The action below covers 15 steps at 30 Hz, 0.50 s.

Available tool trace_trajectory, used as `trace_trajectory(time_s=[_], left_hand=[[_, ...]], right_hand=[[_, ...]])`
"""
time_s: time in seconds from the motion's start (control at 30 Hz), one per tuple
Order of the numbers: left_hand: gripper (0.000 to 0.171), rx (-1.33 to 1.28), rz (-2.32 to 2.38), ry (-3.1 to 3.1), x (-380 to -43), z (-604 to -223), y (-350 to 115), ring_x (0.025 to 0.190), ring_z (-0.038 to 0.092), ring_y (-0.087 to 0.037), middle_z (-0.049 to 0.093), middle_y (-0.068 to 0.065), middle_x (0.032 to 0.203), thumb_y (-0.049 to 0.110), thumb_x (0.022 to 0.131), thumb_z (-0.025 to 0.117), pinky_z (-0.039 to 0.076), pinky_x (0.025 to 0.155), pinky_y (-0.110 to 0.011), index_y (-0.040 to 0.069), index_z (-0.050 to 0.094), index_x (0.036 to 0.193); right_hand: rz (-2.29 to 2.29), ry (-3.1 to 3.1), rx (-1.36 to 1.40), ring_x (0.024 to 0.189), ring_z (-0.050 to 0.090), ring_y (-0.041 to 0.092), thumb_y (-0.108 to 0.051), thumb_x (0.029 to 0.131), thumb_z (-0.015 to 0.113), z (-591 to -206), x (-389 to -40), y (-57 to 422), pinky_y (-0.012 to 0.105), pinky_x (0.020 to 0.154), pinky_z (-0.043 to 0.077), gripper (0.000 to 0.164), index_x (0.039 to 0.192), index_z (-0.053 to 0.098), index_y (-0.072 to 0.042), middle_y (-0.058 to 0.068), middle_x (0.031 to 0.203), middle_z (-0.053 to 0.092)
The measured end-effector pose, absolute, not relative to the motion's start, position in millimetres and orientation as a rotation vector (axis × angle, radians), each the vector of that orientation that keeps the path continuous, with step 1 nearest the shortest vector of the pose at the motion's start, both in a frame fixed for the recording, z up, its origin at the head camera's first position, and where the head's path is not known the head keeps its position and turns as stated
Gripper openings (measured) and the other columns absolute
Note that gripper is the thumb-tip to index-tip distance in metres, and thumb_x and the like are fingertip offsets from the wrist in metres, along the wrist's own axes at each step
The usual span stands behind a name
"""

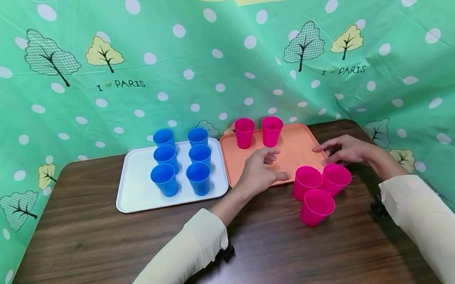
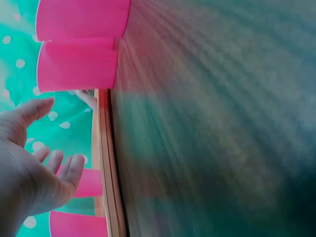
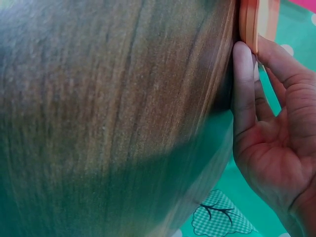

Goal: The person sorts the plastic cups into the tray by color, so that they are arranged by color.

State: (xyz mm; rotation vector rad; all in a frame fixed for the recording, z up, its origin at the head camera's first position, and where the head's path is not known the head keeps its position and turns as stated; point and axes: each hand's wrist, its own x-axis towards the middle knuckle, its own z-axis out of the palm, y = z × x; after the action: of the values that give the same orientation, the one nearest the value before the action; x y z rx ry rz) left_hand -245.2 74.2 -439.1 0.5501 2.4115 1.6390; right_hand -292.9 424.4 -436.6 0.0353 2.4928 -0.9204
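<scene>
My left hand [image 1: 257, 172] hovers over the front left part of an orange tray [image 1: 297, 153], its fingers spread and holding nothing. In the left wrist view the left hand [image 2: 42, 170] shows its thumb apart from the fingers. At the tray's right side my right hand [image 1: 348, 149] pinches the rim; the right wrist view has the thumb and index finger of that hand [image 3: 281, 128] at the tray edge [image 3: 249, 24]. Two pink cups [image 1: 245, 134] [image 1: 272, 132] stand upright at the tray's back. Three more pink cups [image 1: 317, 208] cluster by its front right corner.
Left of the orange tray, touching or nearly so, lies a white tray [image 1: 136, 192] bearing several blue cups [image 1: 165, 181] in two columns. Both trays rest on a dark wooden table [image 1: 138, 257]. A green dotted curtain [image 1: 201, 41] hangs behind and beside it.
</scene>
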Motion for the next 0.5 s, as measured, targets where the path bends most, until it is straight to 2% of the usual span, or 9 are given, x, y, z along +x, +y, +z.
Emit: trace_trajectory(time_s=[0.13,0.33,0.5], left_hand=[[0.073,0.617,1.616,2.327,-242.2,-440.1,74.3,0.138,0.067,-0.036,0.071,-0.014,0.146,0.019,0.084,0.096,0.063,0.104,-0.03,0.012,0.068,0.151],[0.076,0.712,1.66,2.087,-240.5,-443.6,76.8,0.139,0.066,-0.04,0.066,-0.023,0.152,0.01,0.084,0.095,0.061,0.116,-0.04,0.004,0.065,0.154],[0.074,0.732,1.646,1.969,-238.2,-445.4,80.3,0.131,0.071,-0.029,0.069,-0.017,0.149,0.005,0.086,0.093,0.065,0.11,-0.034,0.005,0.064,0.154]], right_hand=[[-0.919,2.501,0.026,0.112,0.065,0.028,-0.028,0.097,0.089,-437.7,-292.6,424.8,0.032,0.088,0.069,0.072,0.162,0.062,-0.013,0.015,0.129,0.061],[-0.913,2.509,0.02,0.112,0.065,0.028,-0.028,0.097,0.088,-438.5,-292.7,425.1,0.033,0.088,0.069,0.072,0.162,0.062,-0.012,0.014,0.127,0.062],[-0.909,2.506,0.018,0.112,0.065,0.028,-0.028,0.098,0.088,-438.6,-292.6,424.7,0.032,0.089,0.069,0.072,0.163,0.061,-0.013,0.016,0.13,0.063]])
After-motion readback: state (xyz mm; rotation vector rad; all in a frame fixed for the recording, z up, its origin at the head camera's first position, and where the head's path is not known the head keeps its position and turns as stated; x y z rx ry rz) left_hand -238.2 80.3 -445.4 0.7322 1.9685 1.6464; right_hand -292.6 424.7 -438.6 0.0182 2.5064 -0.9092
